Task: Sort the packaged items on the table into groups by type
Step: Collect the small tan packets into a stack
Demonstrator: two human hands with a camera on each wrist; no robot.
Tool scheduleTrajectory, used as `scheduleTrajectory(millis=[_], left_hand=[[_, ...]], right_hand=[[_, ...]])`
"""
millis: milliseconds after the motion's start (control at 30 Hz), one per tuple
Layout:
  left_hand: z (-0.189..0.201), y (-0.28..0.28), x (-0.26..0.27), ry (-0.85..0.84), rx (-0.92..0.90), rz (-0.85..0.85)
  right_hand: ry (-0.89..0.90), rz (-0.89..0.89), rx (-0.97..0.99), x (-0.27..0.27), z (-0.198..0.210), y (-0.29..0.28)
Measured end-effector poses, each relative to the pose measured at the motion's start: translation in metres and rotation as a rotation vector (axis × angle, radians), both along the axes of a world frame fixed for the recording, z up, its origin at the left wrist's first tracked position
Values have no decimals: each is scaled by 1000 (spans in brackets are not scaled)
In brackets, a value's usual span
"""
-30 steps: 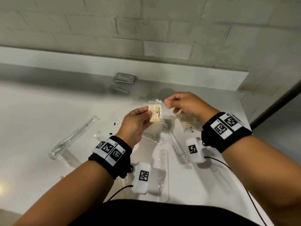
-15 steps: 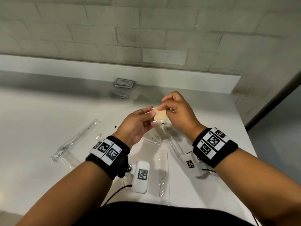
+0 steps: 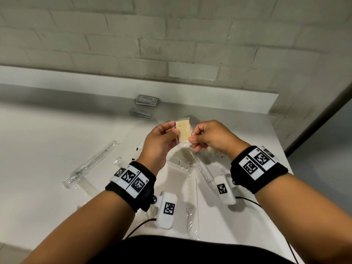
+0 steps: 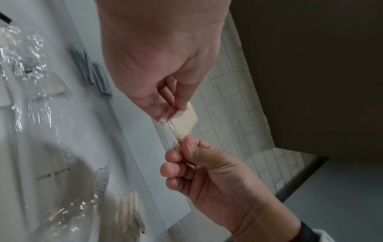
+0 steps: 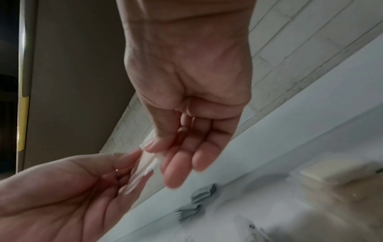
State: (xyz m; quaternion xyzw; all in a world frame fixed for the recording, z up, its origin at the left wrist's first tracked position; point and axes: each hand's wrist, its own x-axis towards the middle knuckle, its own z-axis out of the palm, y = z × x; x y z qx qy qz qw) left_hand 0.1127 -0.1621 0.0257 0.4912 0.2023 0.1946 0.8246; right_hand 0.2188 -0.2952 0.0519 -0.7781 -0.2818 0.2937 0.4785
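Observation:
Both hands hold one small clear packet with a tan pad inside (image 3: 183, 130) above the middle of the white table (image 3: 47, 141). My left hand (image 3: 163, 134) pinches its left edge between thumb and fingers. My right hand (image 3: 202, 137) pinches its lower right corner. In the left wrist view the packet (image 4: 183, 121) stretches between the left hand's fingertips (image 4: 165, 108) and the right hand (image 4: 186, 150). The right wrist view shows the packet (image 5: 145, 163) blurred between both hands. Under the hands lie several clear packets, among them long sleeves (image 3: 91, 164) (image 3: 192, 202).
Two grey foil sachet stacks (image 3: 147, 100) (image 3: 140, 113) sit at the back of the table near the brick wall. A tan-pad packet (image 4: 128, 211) lies under my right hand. The table's right edge (image 3: 285, 153) drops off beside my right wrist.
The right hand came in from the right and took the packet's corner. Both hands then raised the packet and turned its flat face toward me.

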Motion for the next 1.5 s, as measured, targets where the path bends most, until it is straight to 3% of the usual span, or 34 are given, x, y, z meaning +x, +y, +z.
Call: scheduleTrajectory(millis=[233, 433, 700, 833, 1000, 1200, 1267, 1367, 1500], left_hand=[[-2, -6, 2, 79, 186, -80], [-6, -2, 3, 127, 180, -42], [-18, -3, 21, 241, 153, -51], [-23, -14, 42, 320, 176, -169], [-26, -34, 78, 445, 197, -340], [-27, -54, 107, 578, 223, -408], [-29, -56, 113, 606, 242, -390], [-32, -60, 117, 640, 252, -387], [-38, -67, 117, 646, 197, -344]], right_hand=[[-161, -3, -6, 8, 20, 7], [-330, -131, -77, 21, 10, 5], [-351, -77, -206, 53, -5, -14], [-431, -110, -364, 91, -11, -26], [-531, 19, -614, 110, -27, -21], [-441, -237, -534, 107, -38, -21], [-258, -333, -605, 109, -42, -29], [185, -400, -659, 97, -50, -33], [338, -402, -617, 84, -53, -26]])
